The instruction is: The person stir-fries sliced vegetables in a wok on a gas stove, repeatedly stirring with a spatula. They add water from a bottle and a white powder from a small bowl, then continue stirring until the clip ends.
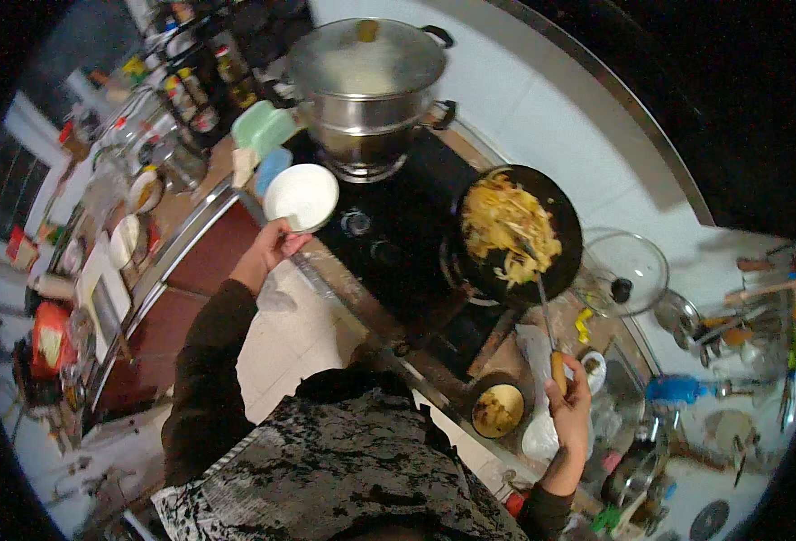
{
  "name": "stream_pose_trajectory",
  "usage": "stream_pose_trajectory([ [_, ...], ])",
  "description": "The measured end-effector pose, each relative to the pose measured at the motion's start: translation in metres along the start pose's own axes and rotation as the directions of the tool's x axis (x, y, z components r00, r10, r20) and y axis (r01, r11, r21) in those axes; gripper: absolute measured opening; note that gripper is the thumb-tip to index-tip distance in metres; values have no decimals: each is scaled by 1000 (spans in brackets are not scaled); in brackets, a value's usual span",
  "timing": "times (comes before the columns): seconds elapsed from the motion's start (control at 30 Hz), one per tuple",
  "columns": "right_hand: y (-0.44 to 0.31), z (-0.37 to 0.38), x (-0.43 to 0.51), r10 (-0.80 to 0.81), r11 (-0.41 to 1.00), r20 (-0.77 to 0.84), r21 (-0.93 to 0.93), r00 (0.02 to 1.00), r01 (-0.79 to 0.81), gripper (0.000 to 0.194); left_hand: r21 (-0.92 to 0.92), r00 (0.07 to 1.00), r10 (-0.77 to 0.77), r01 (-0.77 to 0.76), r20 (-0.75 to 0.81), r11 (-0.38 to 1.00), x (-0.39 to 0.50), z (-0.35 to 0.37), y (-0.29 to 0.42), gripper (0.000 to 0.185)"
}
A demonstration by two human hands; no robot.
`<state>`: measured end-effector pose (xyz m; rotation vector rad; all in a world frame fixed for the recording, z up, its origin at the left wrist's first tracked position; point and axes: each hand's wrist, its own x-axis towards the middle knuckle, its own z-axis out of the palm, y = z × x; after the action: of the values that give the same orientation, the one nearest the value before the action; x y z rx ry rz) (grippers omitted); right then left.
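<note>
My left hand holds a white bowl by its near rim, over the left front part of the black stovetop. My right hand grips the wooden handle of a metal spatula. The spatula's blade rests among shredded, yellowish food in a dark wok on the right burner. At the back left burner stands a lidded steel steamer pot. What the white bowl contains, if anything, I cannot tell.
A glass lid leans right of the wok. A bowl of brownish food sits on the near right counter. Green and blue containers stand left of the stove. Bottles and dishes crowd the left counter.
</note>
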<state>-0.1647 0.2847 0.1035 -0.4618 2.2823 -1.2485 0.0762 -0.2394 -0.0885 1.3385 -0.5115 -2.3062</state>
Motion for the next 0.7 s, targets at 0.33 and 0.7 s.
stream_pose_trajectory([
  [0.33,3,6,-7,-43,987,-3,156,999,43,39,135,987,-40,19,153,991,-106,19,18,60],
  [0.7,0,16,-10,59,842,90,531,994,-98,32,376,935,-104,-33,339,926,-170,106,19,60],
])
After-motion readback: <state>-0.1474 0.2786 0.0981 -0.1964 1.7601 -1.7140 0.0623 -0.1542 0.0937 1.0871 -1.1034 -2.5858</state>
